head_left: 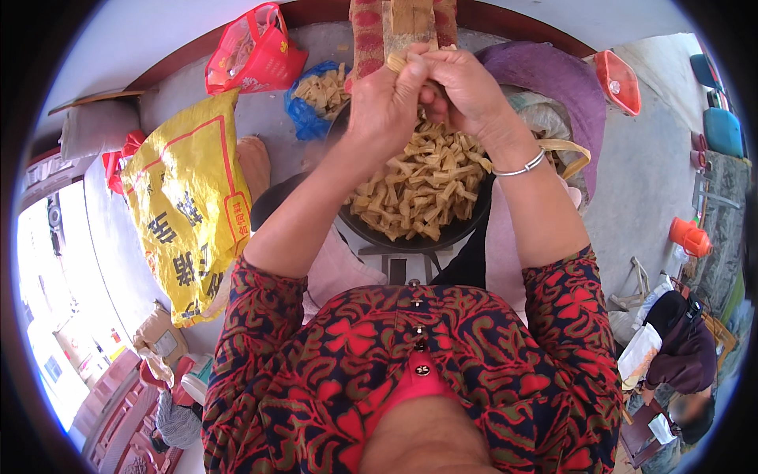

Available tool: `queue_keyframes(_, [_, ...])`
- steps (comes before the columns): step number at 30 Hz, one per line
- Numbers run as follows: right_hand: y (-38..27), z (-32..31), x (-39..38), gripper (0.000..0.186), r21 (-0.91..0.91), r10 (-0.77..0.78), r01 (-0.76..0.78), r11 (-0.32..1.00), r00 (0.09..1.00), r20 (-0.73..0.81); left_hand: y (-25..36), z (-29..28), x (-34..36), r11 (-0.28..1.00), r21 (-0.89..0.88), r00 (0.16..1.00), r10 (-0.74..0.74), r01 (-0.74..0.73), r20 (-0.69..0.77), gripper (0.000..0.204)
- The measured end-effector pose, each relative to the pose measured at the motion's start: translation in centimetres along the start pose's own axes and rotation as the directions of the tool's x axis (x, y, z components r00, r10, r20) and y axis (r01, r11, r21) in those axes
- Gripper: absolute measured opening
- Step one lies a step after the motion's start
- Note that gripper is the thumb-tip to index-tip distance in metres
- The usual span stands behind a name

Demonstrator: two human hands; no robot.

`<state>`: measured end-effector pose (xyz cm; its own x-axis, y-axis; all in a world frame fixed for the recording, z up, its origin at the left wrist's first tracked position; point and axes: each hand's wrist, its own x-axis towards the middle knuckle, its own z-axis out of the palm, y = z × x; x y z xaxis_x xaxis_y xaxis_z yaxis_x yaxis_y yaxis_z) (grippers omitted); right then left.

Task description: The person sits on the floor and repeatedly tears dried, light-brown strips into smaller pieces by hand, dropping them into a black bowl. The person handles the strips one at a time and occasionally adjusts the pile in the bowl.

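Note:
My left hand is closed, with a small tan ridged piece pinched at its thumb and fingertips. Close against it, my right hand has its fingers curled in; its fingertips meet the left hand beside that piece. Whatever the right fingers grip is hidden. Both hands are above the far part of a wide dark round pan, which sits in front of my lap. Many tan twisted, knot-like pieces are heaped in the pan. A bracelet circles my right wrist.
Beyond my hands stands a wooden block on a patterned red cloth. Left are a blue bag of tan pieces, a red bag and a yellow sack. Right lie purple fabric and a red basket. Another person is far right.

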<state>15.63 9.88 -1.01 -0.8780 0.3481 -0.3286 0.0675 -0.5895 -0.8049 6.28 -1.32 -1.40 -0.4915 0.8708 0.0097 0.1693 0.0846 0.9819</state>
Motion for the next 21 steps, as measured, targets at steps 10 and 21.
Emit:
queue_keyframes(10, [-0.2,2.7,-1.7,0.022,-0.518,-0.266,0.329,0.79,0.944,0.194,4.6,-4.2,2.5,0.365,-0.931,0.984,-0.151,-0.029,-0.09,0.037])
queue_keyframes(21, [-0.3,3.5,-3.4,0.018,-0.096,-0.358,0.369,0.924,0.926,0.12,1.6,-3.1,0.8,0.721,0.148,0.678,0.69,-0.678,-0.255,0.038])
